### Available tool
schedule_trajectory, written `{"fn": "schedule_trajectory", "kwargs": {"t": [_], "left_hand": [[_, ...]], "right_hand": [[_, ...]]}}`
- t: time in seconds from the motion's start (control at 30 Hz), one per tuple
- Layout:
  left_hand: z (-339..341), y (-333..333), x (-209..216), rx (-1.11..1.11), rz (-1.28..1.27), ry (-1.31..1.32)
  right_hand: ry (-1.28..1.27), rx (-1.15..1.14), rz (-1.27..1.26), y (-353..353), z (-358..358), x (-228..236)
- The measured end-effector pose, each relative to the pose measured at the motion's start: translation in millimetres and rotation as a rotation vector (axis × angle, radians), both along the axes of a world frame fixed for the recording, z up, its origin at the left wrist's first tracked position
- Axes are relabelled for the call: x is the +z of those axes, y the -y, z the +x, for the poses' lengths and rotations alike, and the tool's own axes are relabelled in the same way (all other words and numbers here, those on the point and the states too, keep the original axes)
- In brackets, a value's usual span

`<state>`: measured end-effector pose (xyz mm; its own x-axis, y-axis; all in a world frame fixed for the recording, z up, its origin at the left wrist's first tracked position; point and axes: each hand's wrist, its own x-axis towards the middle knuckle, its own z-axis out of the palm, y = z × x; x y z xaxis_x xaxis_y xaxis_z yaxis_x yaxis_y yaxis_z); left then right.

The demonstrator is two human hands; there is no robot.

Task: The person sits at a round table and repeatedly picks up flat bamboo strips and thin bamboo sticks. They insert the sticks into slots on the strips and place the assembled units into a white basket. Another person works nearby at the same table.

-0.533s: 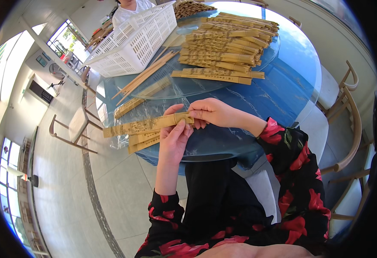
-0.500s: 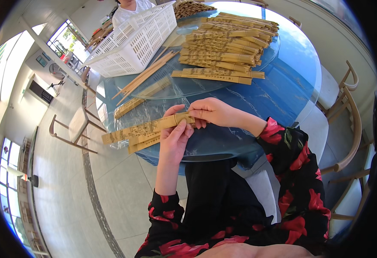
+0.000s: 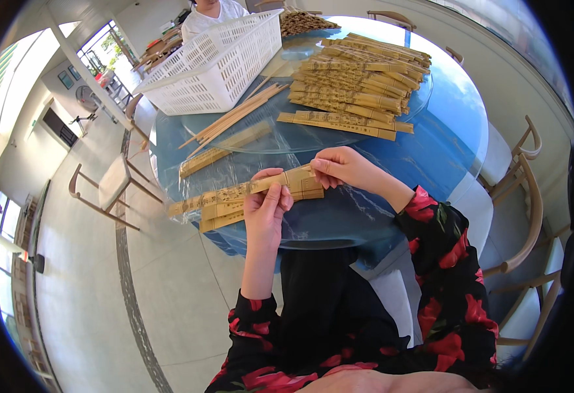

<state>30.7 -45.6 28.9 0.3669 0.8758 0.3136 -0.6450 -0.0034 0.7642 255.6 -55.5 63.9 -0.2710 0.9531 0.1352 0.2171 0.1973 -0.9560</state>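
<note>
A long brown printed paper chopstick sleeve (image 3: 220, 196) slants across the near side of the table. My left hand (image 3: 265, 208) grips it near its right end, thumb on top and fingers behind. My right hand (image 3: 344, 168) pinches at the sleeve's right tip with thumb and forefinger. Beneath it, more brown sleeves (image 3: 220, 223) stick out on both sides of my left hand. Just beyond lies a flat stack of sleeves (image 3: 203, 164), partly under clear plastic. Several bare wooden chopsticks (image 3: 236, 119) lie loose farther back.
A large pile of brown sleeves (image 3: 356, 82) covers the table's far right. A white slotted basket (image 3: 215, 82) stands at the far left, with a person (image 3: 212, 14) behind it. Another brown heap (image 3: 306, 23) sits farther back. Wooden chairs (image 3: 113, 183) flank the blue-topped table (image 3: 457, 124).
My right hand has shifted a little right and up, toward the sleeve's tip. More of the sleeves' right ends now shows between my hands. The whole view has shifted slightly.
</note>
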Motion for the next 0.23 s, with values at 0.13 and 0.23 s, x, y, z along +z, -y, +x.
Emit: {"fn": "schedule_trajectory", "kwargs": {"t": [0.13, 0.23], "left_hand": [[0.6, -0.7, -4.1, 0.089, -0.083, 0.126], [4.9, -3.2, -9.9, 0.173, -0.055, 0.205]], "right_hand": [[-0.039, -0.307, 0.184, -16.6, -5.9, 4.3], [0.149, -0.313, 0.437, -47.3, -19.3, 8.1]]}}
